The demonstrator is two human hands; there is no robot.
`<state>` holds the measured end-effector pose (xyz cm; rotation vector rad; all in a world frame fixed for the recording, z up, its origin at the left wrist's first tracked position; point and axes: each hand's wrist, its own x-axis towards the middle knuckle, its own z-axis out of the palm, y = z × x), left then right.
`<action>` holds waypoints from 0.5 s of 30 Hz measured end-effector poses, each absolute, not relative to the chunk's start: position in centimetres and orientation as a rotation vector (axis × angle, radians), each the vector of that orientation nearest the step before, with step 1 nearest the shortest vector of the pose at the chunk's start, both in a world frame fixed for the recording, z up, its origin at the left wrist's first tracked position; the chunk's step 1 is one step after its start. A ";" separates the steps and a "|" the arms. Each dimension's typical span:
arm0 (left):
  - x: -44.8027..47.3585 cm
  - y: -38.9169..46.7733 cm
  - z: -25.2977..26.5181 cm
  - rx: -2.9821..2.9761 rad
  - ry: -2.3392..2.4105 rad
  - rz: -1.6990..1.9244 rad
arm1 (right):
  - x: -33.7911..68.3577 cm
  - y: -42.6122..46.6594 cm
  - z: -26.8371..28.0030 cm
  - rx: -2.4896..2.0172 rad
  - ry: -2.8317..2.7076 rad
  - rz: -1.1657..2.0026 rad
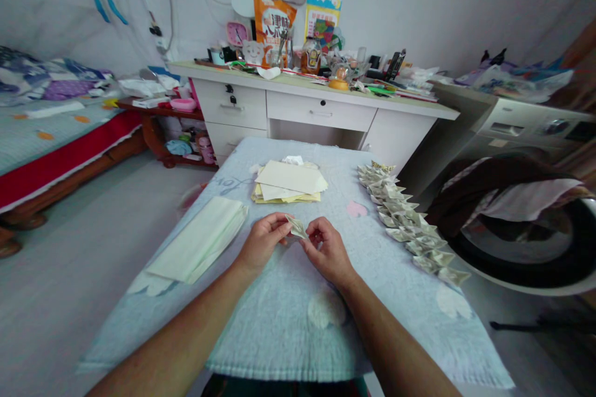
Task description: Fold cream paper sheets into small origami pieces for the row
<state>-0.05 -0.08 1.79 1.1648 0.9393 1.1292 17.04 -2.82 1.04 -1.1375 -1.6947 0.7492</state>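
Between my two hands is a small folded paper piece (297,227), pale green-grey, held above the cloth-covered table (288,322). My left hand (266,237) pinches its left end between thumb and fingers. At the lower right corner, my right hand (328,249) grips it with thumb and curled fingertips. Beyond my hands lies a stack of cream and yellow paper sheets (291,180). A long pile of pale green paper (200,239) rests to the left. Rows of folded paper boats (405,217) stand along the right side of the table.
A white desk (321,113) crowded with jars, a clock and an orange snack bag (272,25) stands behind the table. At the right is a washing machine (521,130) with its round door open and dark clothing over it. A bed (60,130) is at the left.
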 end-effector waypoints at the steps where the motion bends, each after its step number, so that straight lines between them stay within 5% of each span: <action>1: -0.1 0.0 1.7 1.153 0.944 1.133 | 17.1 -2.9 1.3 -1.138 -1.748 0.664; 15: -0.2 -0.2 2.1 1.094 0.916 1.049 | 18.7 -3.8 5.4 -1.430 -1.964 0.187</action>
